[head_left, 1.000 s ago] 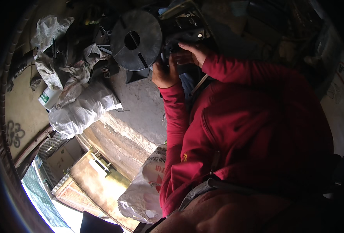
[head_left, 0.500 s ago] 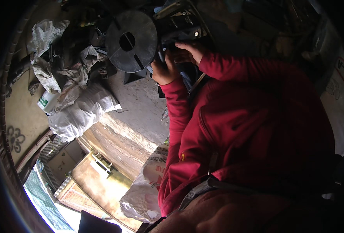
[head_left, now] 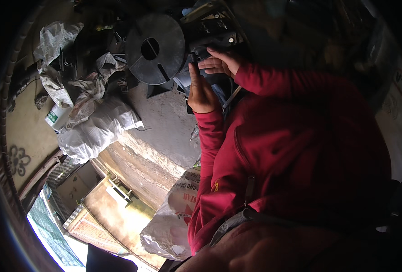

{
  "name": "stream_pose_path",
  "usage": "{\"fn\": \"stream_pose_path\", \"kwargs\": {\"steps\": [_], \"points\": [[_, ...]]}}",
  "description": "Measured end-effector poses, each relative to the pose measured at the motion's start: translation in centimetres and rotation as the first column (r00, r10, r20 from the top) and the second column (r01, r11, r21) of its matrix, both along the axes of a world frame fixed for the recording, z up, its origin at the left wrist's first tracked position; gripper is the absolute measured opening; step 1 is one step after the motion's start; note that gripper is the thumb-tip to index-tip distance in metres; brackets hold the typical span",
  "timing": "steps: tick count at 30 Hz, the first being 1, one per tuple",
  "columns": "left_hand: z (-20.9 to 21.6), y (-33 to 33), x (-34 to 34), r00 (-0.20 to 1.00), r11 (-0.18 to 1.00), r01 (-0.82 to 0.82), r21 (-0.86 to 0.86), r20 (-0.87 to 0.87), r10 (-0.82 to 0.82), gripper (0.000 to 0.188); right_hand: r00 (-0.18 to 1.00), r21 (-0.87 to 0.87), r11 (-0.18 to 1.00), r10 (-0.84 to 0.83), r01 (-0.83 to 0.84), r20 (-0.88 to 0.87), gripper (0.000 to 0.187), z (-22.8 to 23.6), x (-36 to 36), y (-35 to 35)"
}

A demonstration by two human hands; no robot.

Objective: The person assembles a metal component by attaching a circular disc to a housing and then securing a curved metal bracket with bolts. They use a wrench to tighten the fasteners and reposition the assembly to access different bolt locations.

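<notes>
Disc, dark grey, round, slotted [head_left: 168,49]: upper centre of frame. My left hand [head_left: 202,94]: just right of it, finger raised, grip I cannot tell. My right hand [head_left: 224,63]: spread wide, seemingly empty. Handling appears under way; portions done and left, unclear.

Left hand [head_left: 203,96] found drawn back from the dark disc [head_left: 170,43] toward the body, one finger extended; right hand's [head_left: 223,62] fingers more exposed

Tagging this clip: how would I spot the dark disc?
From the red jacket, follow its left sleeve up to the left hand. Just up-left is the dark disc, set apart from neighbours by its broad round face and central hole.
</notes>
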State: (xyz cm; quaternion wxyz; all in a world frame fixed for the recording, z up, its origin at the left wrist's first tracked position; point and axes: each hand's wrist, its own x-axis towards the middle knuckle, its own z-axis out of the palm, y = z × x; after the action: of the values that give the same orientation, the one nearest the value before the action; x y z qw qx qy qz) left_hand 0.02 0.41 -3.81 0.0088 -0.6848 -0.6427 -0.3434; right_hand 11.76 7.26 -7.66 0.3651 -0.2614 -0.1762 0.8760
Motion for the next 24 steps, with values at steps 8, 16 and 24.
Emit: {"fn": "stream_pose_path", "kwargs": {"steps": [8, 16, 24], "points": [[-1.2, -0.2, -1.0, 0.996, 0.997, -0.066, -0.043, 0.051, 0.069, 0.049, 0.999, -0.025, 1.0, 0.008, -0.007, 0.039, 0.072, 0.6, -0.1, 0.0], [-0.6, 0.2, -0.7, 0.998, 0.994, 0.064, 0.093, 0.013, -0.065, 0.046, 1.0, 0.008, 1.0, 0.017, -0.017, 0.016, 0.077, -0.1, 0.1, 0.4], [1.1, -0.3, 0.3, 0.984, 0.955, 0.105, 0.276, 0.112, -0.14, 0.053, 1.0, 0.004, 1.0, 0.011, -0.011, -0.028, 0.082, -2.7, -0.4, 0.7]]}}
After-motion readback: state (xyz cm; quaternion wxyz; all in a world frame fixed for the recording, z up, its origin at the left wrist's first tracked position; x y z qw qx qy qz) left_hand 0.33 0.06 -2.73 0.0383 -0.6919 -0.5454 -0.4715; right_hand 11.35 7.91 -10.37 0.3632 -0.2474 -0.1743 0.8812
